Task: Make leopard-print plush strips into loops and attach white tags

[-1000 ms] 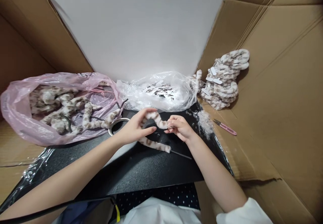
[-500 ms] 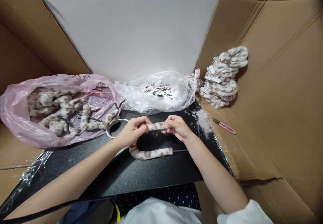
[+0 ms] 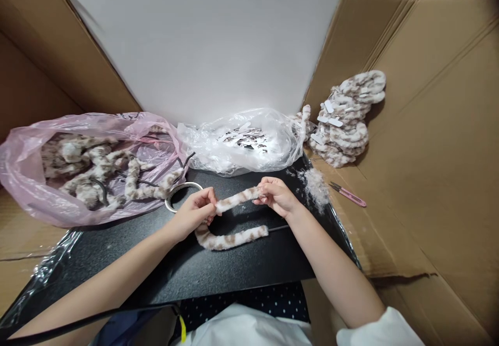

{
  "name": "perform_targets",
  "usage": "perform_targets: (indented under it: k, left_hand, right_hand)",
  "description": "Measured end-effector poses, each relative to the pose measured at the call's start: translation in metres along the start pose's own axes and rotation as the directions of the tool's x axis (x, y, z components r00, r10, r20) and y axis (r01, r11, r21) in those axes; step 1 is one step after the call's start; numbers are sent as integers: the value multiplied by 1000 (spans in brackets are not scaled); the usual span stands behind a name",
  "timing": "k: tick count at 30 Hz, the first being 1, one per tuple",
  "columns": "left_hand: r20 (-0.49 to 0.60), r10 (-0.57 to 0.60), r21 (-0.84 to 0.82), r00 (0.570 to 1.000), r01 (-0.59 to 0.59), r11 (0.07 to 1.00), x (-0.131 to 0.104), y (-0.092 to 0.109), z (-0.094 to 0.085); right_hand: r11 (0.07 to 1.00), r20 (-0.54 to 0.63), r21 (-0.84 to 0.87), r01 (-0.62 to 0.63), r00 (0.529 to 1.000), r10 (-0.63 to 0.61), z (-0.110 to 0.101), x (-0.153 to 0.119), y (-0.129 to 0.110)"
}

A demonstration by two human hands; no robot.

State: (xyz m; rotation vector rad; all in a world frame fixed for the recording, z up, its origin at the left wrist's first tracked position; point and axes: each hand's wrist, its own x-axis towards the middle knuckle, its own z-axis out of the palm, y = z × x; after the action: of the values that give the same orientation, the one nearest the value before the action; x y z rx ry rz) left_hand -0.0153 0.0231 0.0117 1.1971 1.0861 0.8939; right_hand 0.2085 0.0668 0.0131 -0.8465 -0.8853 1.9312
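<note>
A long, fluffy white-and-brown plush tube (image 3: 236,239) curves in a U over the black tabletop. My left hand (image 3: 197,209) pinches it partway along its upper stretch, near the bend. At the tube's upper right end, my right hand (image 3: 276,196) grips it between thumb and fingers. The lower arm of the tube lies on the table, and a thin dark cord (image 3: 278,228) sticks out of its open end. Behind my left wrist lies a white ring (image 3: 171,200), like a roll of tape, partly covered.
A pink plastic bag (image 3: 23,179) full of plush pieces lies left. A clear bag (image 3: 210,153) of white tags stands at the back. Right are finished-looking plush bundles (image 3: 346,122), a heap of fluff (image 3: 316,187) and pink-handled snips (image 3: 351,196). Cardboard walls (image 3: 429,127) enclose the table.
My left hand has slid left and down along the tube, exposing more of it between my hands. My right hand has stayed at the end, shifting slightly right.
</note>
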Motion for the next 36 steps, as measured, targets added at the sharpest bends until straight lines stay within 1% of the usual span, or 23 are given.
perform_targets:
  k: [4,7,9,11,13,14,16,17,19,21,23,25,27,29,33,36]
  left_hand:
    - [17,-56,28,998,56,998,-6,-3,-3]
    - [71,-72,58,995,68,996,-10,-6,-6]
    - [139,-49,109,989,34,993,-13,-2,-9]
    - [195,25,193,981,-63,979,-13,7,-10]
    - [231,97,281,968,-162,946,-10,20,-6]
    - [251,102,312,963,-180,933,-7,27,-2]
    - [301,50,352,952,-160,922,-1,37,11]
    - [320,19,354,947,-138,925,2,38,17]
    - [319,-11,334,948,-102,937,7,34,26]
    - [301,-17,257,953,-64,964,9,24,27]
    - [300,-35,169,953,-17,985,5,10,21]
    - [308,-58,136,950,17,991,-2,-1,11]
    - [302,-85,159,949,37,987,-10,-7,2]
    - [299,-95,207,949,32,978,-18,-9,-5]
    - [281,-60,314,958,-33,949,-32,-9,-9]
    - [252,-51,370,966,-48,928,-40,-9,-12]
  right_hand:
    - [999,39,37,-14,999,13,-1,0,-1]
    - [998,42,65,-11,999,8,-2,0,-1]
    - [998,45,60,-16,999,13,-1,0,-1]
    - [999,62,33,-33,998,31,0,-1,0]
    - [999,87,9,-46,995,45,2,-2,2]
    - [999,100,0,-49,994,49,3,-2,4]
    - [999,112,-11,-50,992,51,4,-2,6]
    - [999,106,-12,-47,993,48,4,-1,6]
    - [999,81,-11,-40,996,41,2,-1,6]
    - [999,54,8,-32,998,32,0,-1,3]
    - [999,42,34,-27,999,26,-1,-2,-1]
    - [998,40,55,-21,999,19,-2,-3,-4]
    - [998,49,61,-18,999,15,-3,-4,-6]
    - [998,61,61,-16,998,12,-5,-5,-7]
    - [998,79,64,-3,997,-2,-9,-5,-10]
    - [996,78,85,-12,997,5,-14,-5,-13]
